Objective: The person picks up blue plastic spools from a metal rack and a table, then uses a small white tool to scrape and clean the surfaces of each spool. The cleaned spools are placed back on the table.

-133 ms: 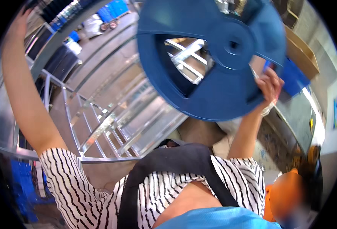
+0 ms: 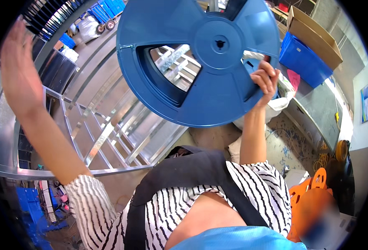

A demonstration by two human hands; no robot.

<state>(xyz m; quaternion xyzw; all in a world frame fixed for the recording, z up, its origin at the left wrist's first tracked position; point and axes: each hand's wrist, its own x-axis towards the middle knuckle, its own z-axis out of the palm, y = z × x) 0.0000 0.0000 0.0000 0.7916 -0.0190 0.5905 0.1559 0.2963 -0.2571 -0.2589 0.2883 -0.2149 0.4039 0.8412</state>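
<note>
A large blue plastic reel (image 2: 217, 96) with wedge-shaped openings fills the top middle of the view, its flat face toward me. My right hand (image 2: 266, 81) is closed round the reel's right side, the fingers hooked through one of its openings. My left hand (image 2: 21, 71) is raised at the far left, fingers stretched out and holding nothing. It is nearest the metal frame of a slatted rack (image 2: 121, 121), which stands behind and left of the reel. Through the reel's openings more silver rack bars show. The reel hides part of the rack.
At the upper right, a cardboard box (image 2: 317, 33) and a blue bin (image 2: 302, 56) rest by a grey bench (image 2: 317, 106). A white sack (image 2: 277, 104) is behind my right forearm. Lower right is an orange plastic piece (image 2: 300, 196). A wheeled blue cart (image 2: 102, 14) stands far left.
The reel and my right hand have shifted left in the view. My left hand has come lower and further into view. The whole background has moved slightly as well.
</note>
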